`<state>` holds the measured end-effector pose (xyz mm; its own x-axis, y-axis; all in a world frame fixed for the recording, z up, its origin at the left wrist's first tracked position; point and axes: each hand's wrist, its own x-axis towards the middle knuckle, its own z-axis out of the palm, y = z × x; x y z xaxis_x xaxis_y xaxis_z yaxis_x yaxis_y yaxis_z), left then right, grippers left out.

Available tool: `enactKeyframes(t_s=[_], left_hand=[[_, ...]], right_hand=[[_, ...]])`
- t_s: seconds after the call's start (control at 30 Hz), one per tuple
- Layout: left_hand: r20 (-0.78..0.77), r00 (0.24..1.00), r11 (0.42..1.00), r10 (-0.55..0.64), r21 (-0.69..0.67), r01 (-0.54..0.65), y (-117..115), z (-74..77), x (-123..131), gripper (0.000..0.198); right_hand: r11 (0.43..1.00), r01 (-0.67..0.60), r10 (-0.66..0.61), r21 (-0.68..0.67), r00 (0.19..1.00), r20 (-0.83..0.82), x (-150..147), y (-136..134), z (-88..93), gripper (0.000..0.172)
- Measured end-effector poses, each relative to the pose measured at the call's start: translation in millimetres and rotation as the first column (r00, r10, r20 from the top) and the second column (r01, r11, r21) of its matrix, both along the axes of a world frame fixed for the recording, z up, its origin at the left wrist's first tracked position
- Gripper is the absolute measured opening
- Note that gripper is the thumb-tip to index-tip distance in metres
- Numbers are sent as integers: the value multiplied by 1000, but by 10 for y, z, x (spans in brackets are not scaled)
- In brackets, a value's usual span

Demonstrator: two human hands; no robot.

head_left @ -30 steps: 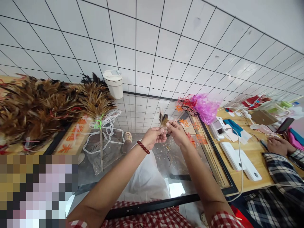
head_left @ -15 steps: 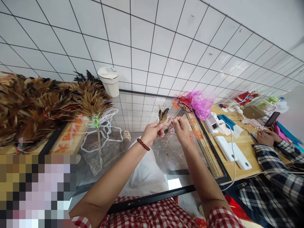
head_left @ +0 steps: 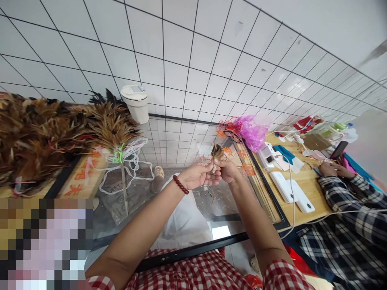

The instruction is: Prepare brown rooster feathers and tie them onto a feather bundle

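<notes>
Above the glass tabletop [head_left: 223, 199], my two hands meet at the base of a small bunch of brown and black feathers [head_left: 217, 151]. My left hand [head_left: 198, 175], with a dark red bead bracelet [head_left: 180, 184] on the wrist, pinches the base between thumb and forefinger. Its other fingers are stretched out loosely. My right hand [head_left: 227, 169] is closed on the same base from the right. The feather tips point up and away from me. What lies between the fingertips is partly hidden. Small bits of debris lie on the glass below.
Left lie a large feather pile [head_left: 39, 137], a feather duster [head_left: 113, 125] tied with green string and white plastic strips [head_left: 133, 169]. A white lidded cup [head_left: 136, 104] stands by the tiled wall. Rightward are red string [head_left: 228, 125], a pink bag [head_left: 252, 131], white power banks [head_left: 292, 191] and a co-worker's hands [head_left: 335, 170].
My hands have come together; the right hand, earlier apart at the right, now grips the feathers' base beside the left. The bunch has shifted slightly right and lower.
</notes>
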<state>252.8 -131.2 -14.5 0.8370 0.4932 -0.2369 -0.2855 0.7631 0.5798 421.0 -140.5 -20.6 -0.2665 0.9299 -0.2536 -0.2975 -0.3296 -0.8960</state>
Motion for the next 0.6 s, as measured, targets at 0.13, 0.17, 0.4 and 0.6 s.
enactKeyframes(t_s=[0.13, 0.17, 0.4, 0.6], left_hand=[[104, 991, 992, -85, -86, 95, 48, -22, -53, 18], [105, 991, 988, -88, -118, 100, 48, -34, -49, 17], [169, 984, 956, -53, -276, 99, -81, -68, 82, 11], [-10, 991, 986, 135, -96, -135, 76, 4, -39, 6]], right_hand=[[1000, -3, 3, -20, 1000, -7, 33, 16, 41, 36], [1000, -14, 14, -13, 1000, -7, 35, 15, 44, 37], [995, -97, 95, -14, 989, -113, -53, 3, 14, 42], [949, 62, -208, 310, 860, 466, 297, 59, 210, 35]])
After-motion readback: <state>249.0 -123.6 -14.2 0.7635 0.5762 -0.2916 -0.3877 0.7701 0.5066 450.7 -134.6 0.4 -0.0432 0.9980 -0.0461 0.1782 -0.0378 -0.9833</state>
